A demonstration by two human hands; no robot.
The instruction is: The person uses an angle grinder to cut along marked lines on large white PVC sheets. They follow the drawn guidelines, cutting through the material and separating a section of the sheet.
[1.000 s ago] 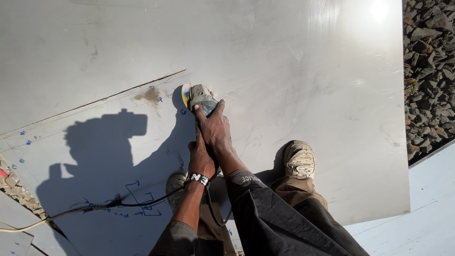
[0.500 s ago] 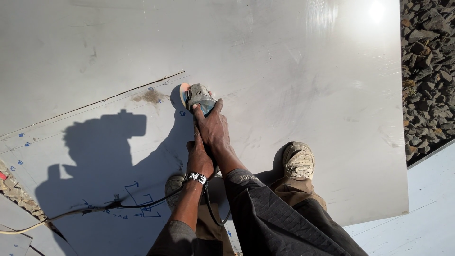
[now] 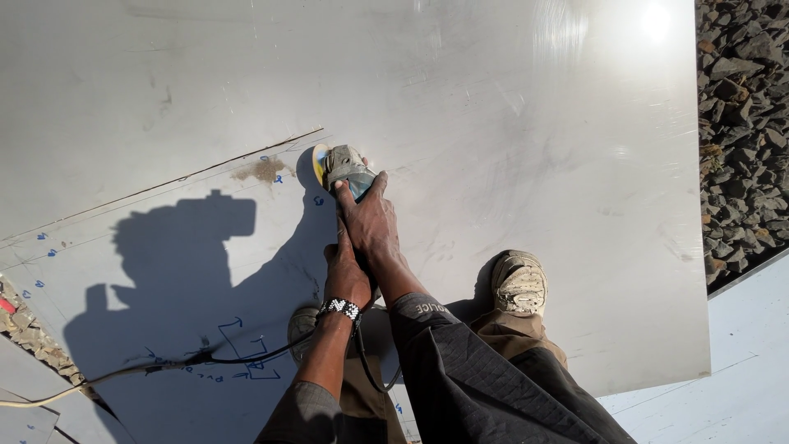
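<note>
Plainly both hands (image 3: 362, 247) on angle grinder (image 3: 345, 168), metal sheet (image 3: 493, 123)

grey grinder (image 3: 345, 167) with yellow disc (image 3: 319, 153), black-and-white beaded bracelet (image 3: 340, 308), silvery sheet (image 3: 493, 123).

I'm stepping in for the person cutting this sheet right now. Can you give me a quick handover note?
Right hand: gripping the front of the angle grinder.
Left hand: holding its rear handle, power cord trailing left.
Grinder disc sits at the end of the cut line on the metal sheet; both shoes stand on the sheet.
Done: cut from the left edge to the disc.
Left: sheet beyond the disc uncut.
</note>
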